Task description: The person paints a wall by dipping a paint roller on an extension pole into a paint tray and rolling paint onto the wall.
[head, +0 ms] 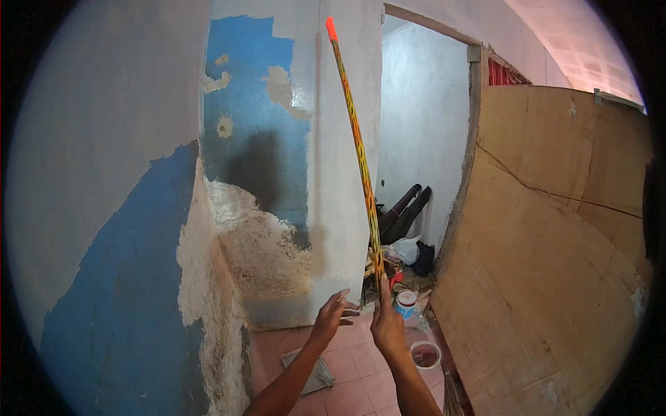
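My right hand [389, 327] grips the lower end of a long pole [361, 151] patterned in yellow, orange and black, its index finger laid along the shaft. The pole rises nearly upright, tilted a little left, to an orange-red end piece [331, 30] near the top of the view. Beyond that, only a thin wire shows faintly against the wall. Just left of the pole, my left hand [333, 317] is off it, fingers apart and holding nothing. Ahead stands a wall with white paint [343, 171] around a patch of older blue paint [250, 47].
A paint tray [312, 372] lies on the pink tiled floor [359, 359]. At right are a blue-and-white paint can [406, 304] and an open bucket [425, 355]. Plywood panels [541, 249] flank the right side. Bags [406, 250] and clutter sit in the doorway. A half-blue wall [135, 291] stands left.
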Action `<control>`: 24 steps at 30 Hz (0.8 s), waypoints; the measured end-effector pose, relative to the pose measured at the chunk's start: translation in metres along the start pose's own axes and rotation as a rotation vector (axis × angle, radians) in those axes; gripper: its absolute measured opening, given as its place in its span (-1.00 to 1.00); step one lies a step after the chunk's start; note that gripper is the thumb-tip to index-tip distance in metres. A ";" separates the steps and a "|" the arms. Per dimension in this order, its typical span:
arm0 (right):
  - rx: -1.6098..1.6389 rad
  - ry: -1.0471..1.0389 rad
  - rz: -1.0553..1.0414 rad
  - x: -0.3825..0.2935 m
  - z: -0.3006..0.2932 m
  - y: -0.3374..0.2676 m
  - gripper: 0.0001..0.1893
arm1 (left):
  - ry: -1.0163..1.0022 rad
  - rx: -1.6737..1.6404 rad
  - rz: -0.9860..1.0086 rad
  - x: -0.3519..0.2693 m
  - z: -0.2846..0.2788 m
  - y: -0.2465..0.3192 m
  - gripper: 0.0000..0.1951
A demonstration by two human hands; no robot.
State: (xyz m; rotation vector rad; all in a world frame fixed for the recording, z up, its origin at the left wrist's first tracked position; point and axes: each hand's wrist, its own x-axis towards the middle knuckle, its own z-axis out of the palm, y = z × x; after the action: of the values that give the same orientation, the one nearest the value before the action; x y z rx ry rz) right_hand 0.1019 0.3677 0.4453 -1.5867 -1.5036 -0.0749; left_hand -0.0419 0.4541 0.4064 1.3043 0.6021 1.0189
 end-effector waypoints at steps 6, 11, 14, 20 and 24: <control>-0.105 -0.179 0.155 -0.090 0.007 0.021 -0.22 | -0.017 0.052 0.089 0.017 0.039 0.003 -0.44; -0.132 -0.231 0.201 -0.158 0.024 0.052 -0.22 | -0.032 0.049 0.127 0.015 0.049 -0.005 -0.39; -0.131 -0.227 0.175 -0.190 0.030 0.065 -0.24 | -0.011 0.104 0.106 0.008 0.045 -0.017 -0.36; 0.015 -0.228 0.337 -0.280 0.052 0.106 -0.57 | -0.104 0.157 0.118 -0.021 0.055 -0.056 -0.57; 0.023 -0.217 0.267 -0.318 0.049 0.114 -0.59 | -0.120 0.156 -0.075 -0.047 0.052 -0.087 -0.56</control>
State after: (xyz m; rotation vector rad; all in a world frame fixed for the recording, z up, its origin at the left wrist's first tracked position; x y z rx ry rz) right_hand 0.0890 0.1756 0.1631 -1.8082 -1.4330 0.2733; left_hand 0.0035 0.3917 0.3256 1.4576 0.6443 0.8388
